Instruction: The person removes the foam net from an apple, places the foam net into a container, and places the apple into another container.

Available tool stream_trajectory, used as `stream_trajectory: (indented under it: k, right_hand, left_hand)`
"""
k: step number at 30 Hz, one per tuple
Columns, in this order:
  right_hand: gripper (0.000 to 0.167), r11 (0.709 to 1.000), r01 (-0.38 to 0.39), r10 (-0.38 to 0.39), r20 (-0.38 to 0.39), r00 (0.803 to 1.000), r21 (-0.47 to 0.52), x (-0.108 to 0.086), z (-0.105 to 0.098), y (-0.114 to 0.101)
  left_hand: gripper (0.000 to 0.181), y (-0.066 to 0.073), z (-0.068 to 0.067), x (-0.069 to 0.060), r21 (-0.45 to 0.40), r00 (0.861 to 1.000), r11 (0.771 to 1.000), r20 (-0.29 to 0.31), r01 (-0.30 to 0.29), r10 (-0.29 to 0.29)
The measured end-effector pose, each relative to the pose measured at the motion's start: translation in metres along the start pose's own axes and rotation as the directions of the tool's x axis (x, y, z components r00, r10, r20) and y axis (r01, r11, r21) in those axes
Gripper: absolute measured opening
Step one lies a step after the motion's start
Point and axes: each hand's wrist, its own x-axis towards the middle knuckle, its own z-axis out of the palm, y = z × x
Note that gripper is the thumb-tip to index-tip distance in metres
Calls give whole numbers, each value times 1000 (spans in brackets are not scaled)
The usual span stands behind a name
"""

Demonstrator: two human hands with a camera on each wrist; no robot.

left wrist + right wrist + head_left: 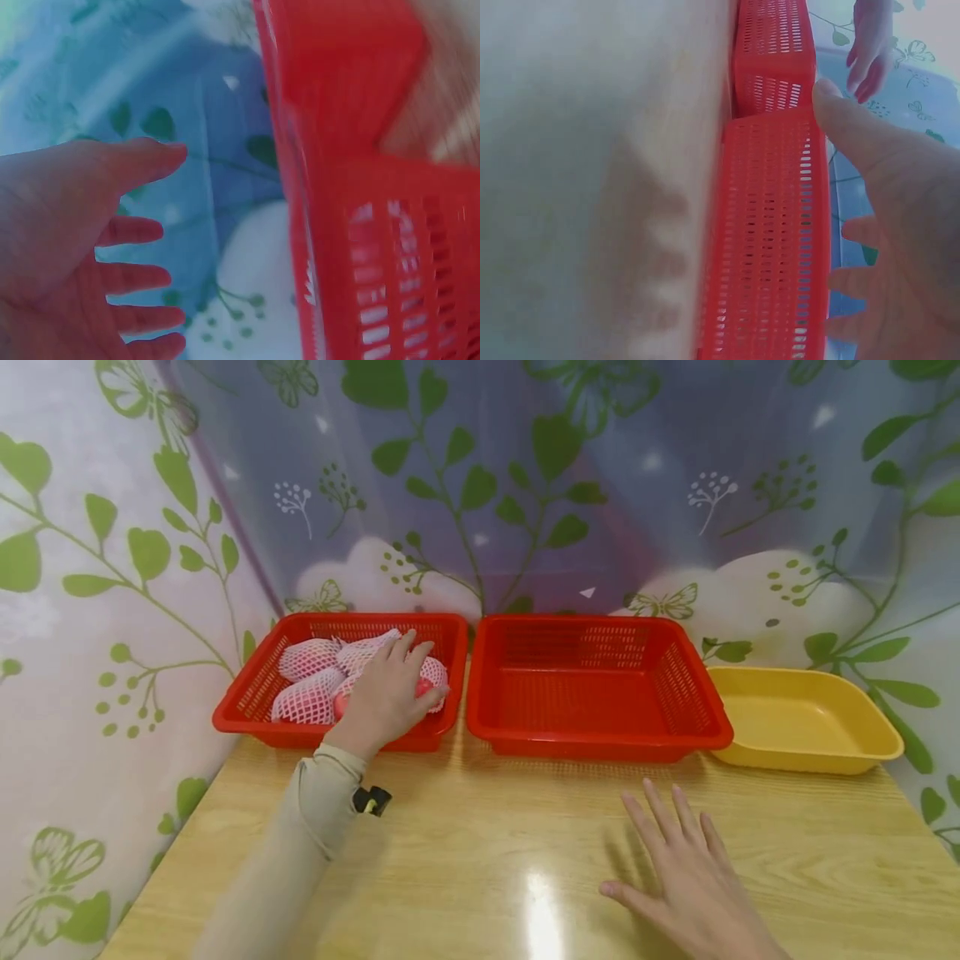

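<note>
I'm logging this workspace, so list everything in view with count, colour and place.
Netted round items: at least four, reddish in pale pink foam nets, in the left basket, partly hidden
Left basket: one, red, on the table, left end of the row
Right basket: one, red, middle of the row
Basin: one, yellow, right end of the row
Table: one, light wood, under the containers
Patterned backdrop: panel count unclear, blue-grey and white with green leaves, behind and at the sides
Small device: one, mostly black, beside the left cuff
Sleeve: one, pale, left arm
Left hand: one, bare, over the left basket
Right hand: one, bare, over the table's near right
</note>
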Motion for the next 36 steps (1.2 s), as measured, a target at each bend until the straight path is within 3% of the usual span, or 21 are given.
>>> stream_trajectory:
  k: [5, 9, 13, 16, 20, 22, 26, 31, 36]
  right_hand:
    - [99, 994, 104, -104, -27, 994, -19, 22, 0, -19]
    - [96, 975, 224, -224, 5, 975, -16, 49, 9, -49]
    - [93, 932, 363, -362, 55, 931, -9, 83, 27, -83]
    - [91, 903, 425, -419, 87, 904, -68, 108, 40, -104]
    - [93, 878, 442, -428, 109, 897, -184, 128, 50, -124]
    - [94, 870, 439, -426, 106, 899, -225, 134, 52, -132]
    - [95, 850, 429, -424, 84, 902, -305, 143, 58, -145]
    - [94, 828, 416, -433, 43, 900, -375, 150, 61, -149]
    - [93, 815, 423, -449, 28, 893, -396, 156, 61, -147]
  left_hand:
    - [66, -21, 9, 23, 3, 995, 999, 85, 54, -55]
    - [68, -26, 22, 42, -14, 981, 997, 177, 81, -77]
    - [67, -27, 36, 59, -6, 960, 995, 264, 100, -95]
    - [65, -29, 47, 65, 25, 939, 992, 323, 120, -121]
    - [66, -33, 62, 66, 39, 902, 987, 401, 157, -159]
    - [67, -36, 69, 65, 34, 895, 986, 415, 166, -165]
    - [71, -39, 74, 66, 16, 898, 986, 410, 167, -159]
    - [73, -37, 67, 72, -35, 896, 983, 418, 181, -150]
    - [62, -42, 68, 76, -55, 910, 973, 368, 224, -189]
